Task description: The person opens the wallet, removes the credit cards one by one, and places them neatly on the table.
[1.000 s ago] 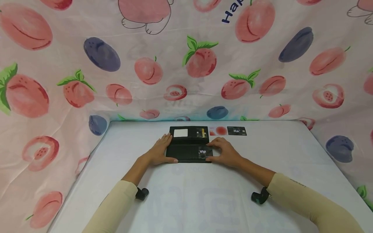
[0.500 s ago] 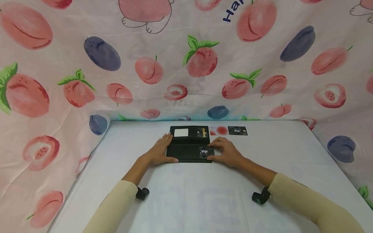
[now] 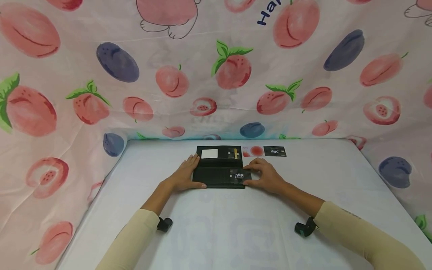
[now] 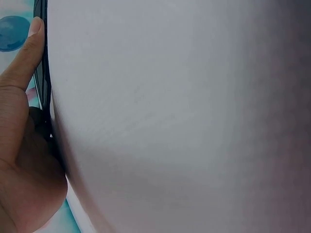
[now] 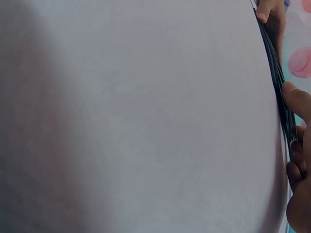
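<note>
A black wallet (image 3: 212, 177) lies unfolded on the table. My left hand (image 3: 181, 175) holds its left side, thumb along the front corner and fingers up by the fold. With thumb and fingers, my right hand (image 3: 266, 177) pinches a black "Vip" card (image 3: 239, 176) at the wallet's lower right. Part of this card sticks out past the wallet's right edge. In the upper flap sit a white panel (image 3: 209, 153) and a dark card with a gold stripe (image 3: 233, 153). The left wrist view shows my thumb (image 4: 30, 53) against the wallet's edge; the fingers are partly hidden.
Right of the upper flap lie a red-and-white card (image 3: 253, 151) and another black "Vip" card (image 3: 275, 151). A fruit-print cloth (image 3: 202, 82) hangs behind the white table (image 3: 222, 228). Each wrist carries a small black camera (image 3: 165, 224).
My right hand has moved slightly to the right, and the black "Vip" card has slid right with it, past the wallet's edge. The left hand and wallet stay in place.
</note>
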Action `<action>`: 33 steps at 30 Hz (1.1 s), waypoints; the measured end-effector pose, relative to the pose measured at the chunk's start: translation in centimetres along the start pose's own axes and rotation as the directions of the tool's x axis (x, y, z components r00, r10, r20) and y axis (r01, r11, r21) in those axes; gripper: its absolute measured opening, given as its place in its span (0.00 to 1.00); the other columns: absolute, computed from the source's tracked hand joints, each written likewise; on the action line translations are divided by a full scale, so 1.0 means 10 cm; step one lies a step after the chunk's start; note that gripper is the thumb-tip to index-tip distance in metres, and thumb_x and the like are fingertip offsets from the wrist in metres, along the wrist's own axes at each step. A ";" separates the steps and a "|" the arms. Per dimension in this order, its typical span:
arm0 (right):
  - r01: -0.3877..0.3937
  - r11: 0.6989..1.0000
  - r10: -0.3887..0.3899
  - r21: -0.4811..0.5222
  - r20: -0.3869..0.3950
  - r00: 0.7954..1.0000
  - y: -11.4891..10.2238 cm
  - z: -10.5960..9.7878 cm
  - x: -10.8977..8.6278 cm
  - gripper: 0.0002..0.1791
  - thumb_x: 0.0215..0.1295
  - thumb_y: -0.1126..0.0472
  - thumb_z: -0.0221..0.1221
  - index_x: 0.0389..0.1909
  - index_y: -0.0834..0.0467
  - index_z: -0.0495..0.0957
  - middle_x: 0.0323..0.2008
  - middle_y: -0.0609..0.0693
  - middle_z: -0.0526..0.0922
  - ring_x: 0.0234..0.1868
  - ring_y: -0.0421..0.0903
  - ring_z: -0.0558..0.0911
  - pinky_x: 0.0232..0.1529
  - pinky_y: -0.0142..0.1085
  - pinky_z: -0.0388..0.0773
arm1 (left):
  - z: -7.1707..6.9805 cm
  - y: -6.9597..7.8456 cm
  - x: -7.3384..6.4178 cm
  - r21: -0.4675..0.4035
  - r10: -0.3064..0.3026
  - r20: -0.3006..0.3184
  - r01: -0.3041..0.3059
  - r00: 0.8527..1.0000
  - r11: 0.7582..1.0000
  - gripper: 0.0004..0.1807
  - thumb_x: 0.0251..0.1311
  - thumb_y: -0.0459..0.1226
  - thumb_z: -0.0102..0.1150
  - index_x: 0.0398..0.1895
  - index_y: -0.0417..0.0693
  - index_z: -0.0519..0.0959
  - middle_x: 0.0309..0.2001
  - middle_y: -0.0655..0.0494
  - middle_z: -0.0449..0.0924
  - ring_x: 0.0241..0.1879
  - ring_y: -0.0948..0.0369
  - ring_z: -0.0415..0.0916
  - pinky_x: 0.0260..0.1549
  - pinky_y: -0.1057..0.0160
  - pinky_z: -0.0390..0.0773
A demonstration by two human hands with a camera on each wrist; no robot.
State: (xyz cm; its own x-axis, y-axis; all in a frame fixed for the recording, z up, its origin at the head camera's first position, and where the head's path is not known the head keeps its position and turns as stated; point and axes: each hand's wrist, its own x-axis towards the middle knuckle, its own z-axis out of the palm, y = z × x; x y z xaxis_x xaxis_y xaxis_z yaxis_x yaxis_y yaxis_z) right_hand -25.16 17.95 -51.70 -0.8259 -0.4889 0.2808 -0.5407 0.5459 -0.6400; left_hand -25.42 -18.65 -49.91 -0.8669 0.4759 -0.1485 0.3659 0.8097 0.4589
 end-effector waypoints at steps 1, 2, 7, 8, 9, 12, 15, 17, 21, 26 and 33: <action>0.002 1.000 -0.002 -0.002 0.000 1.000 0.00 0.00 0.00 0.28 0.52 0.53 0.83 0.54 0.57 0.88 0.46 0.48 0.79 0.47 0.47 0.73 0.47 0.45 0.76 | 0.00 0.00 0.00 0.001 0.001 0.001 -0.001 1.000 1.000 0.68 0.58 0.61 0.74 0.85 0.36 0.42 0.85 0.42 0.35 0.84 0.46 0.30 0.79 0.46 0.37; 0.002 1.000 -0.002 -0.004 0.000 1.000 0.01 0.00 -0.01 0.28 0.52 0.53 0.82 0.54 0.57 0.88 0.46 0.48 0.79 0.47 0.46 0.73 0.47 0.45 0.75 | 0.00 0.00 0.00 0.003 0.000 0.005 0.000 1.000 1.000 0.68 0.58 0.61 0.74 0.85 0.37 0.41 0.85 0.42 0.34 0.84 0.47 0.30 0.80 0.46 0.37; 0.000 1.000 0.000 -0.008 0.006 1.000 0.02 -0.01 -0.02 0.28 0.53 0.53 0.82 0.54 0.57 0.88 0.45 0.47 0.79 0.47 0.47 0.73 0.47 0.45 0.76 | 0.02 -0.01 0.01 -0.004 0.004 0.008 -0.004 1.000 1.000 0.68 0.58 0.61 0.74 0.85 0.36 0.41 0.85 0.43 0.34 0.84 0.47 0.30 0.80 0.47 0.36; -0.002 1.000 0.002 -0.012 0.007 1.000 0.02 -0.01 -0.02 0.28 0.53 0.52 0.82 0.54 0.57 0.88 0.45 0.47 0.79 0.47 0.47 0.74 0.47 0.45 0.76 | 0.02 -0.01 0.01 -0.007 0.007 0.005 -0.007 1.000 1.000 0.68 0.58 0.61 0.75 0.85 0.36 0.42 0.85 0.42 0.35 0.84 0.46 0.30 0.80 0.46 0.37; -0.004 1.000 0.004 -0.012 0.008 1.000 0.03 -0.02 -0.03 0.28 0.53 0.52 0.82 0.54 0.56 0.88 0.45 0.47 0.79 0.47 0.47 0.74 0.47 0.45 0.76 | 0.02 -0.01 0.01 -0.011 0.010 0.001 -0.010 1.000 1.000 0.68 0.58 0.60 0.75 0.85 0.35 0.42 0.85 0.41 0.35 0.83 0.45 0.31 0.79 0.45 0.37; -0.006 1.000 0.006 -0.016 0.003 1.000 0.07 -0.03 -0.03 0.28 0.53 0.51 0.82 0.55 0.56 0.88 0.46 0.46 0.79 0.48 0.47 0.75 0.48 0.46 0.77 | 0.02 -0.01 0.01 -0.006 0.002 0.004 -0.002 1.000 1.000 0.68 0.58 0.61 0.74 0.85 0.37 0.41 0.85 0.43 0.34 0.84 0.47 0.30 0.80 0.46 0.37; -0.005 1.000 0.005 -0.011 -0.003 1.000 0.10 -0.04 -0.04 0.28 0.53 0.50 0.82 0.55 0.55 0.88 0.47 0.47 0.79 0.49 0.47 0.75 0.49 0.47 0.79 | 0.01 -0.01 0.01 -0.005 0.000 0.002 0.000 1.000 1.000 0.68 0.58 0.61 0.74 0.85 0.37 0.41 0.85 0.43 0.34 0.84 0.47 0.29 0.80 0.47 0.36; -0.001 1.000 0.001 -0.010 -0.007 1.000 0.12 -0.05 -0.05 0.29 0.53 0.51 0.82 0.55 0.55 0.88 0.47 0.47 0.79 0.50 0.48 0.75 0.50 0.48 0.79 | 0.00 -0.01 0.01 -0.002 0.000 0.001 0.000 1.000 1.000 0.68 0.58 0.61 0.74 0.85 0.37 0.41 0.85 0.43 0.34 0.84 0.47 0.29 0.79 0.47 0.36; 0.016 0.999 -0.017 -0.037 -0.020 1.000 0.15 -0.08 -0.07 0.29 0.53 0.51 0.82 0.55 0.55 0.88 0.48 0.47 0.80 0.51 0.48 0.75 0.51 0.48 0.79 | 0.00 -0.01 0.01 -0.005 0.010 -0.001 -0.010 1.000 1.000 0.68 0.58 0.60 0.74 0.85 0.36 0.42 0.85 0.41 0.35 0.84 0.46 0.30 0.79 0.45 0.37; 0.021 0.998 -0.022 -0.059 -0.029 0.999 0.16 -0.12 -0.10 0.30 0.54 0.52 0.82 0.57 0.57 0.87 0.49 0.49 0.80 0.51 0.49 0.75 0.51 0.49 0.79 | 0.00 -0.01 -0.01 -0.011 0.011 -0.003 -0.011 1.000 1.000 0.67 0.58 0.60 0.75 0.85 0.35 0.43 0.85 0.41 0.36 0.83 0.45 0.30 0.79 0.45 0.37; 0.035 0.993 -0.040 -0.115 -0.043 0.998 0.18 -0.16 -0.12 0.31 0.56 0.53 0.80 0.60 0.61 0.85 0.51 0.55 0.79 0.50 0.52 0.73 0.51 0.51 0.75 | 0.00 -0.01 -0.01 -0.014 0.009 -0.002 -0.009 1.000 1.000 0.68 0.58 0.60 0.75 0.85 0.36 0.42 0.85 0.41 0.35 0.84 0.46 0.30 0.79 0.45 0.37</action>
State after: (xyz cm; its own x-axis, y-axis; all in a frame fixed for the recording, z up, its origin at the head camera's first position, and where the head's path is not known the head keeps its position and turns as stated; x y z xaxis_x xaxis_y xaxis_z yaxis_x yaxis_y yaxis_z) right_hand -25.38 20.61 -52.09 -0.8094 -0.4811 0.3367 -0.5844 0.6031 -0.5429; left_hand -25.35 -18.78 -49.96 -0.8642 0.4823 -0.1430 0.3688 0.8008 0.4719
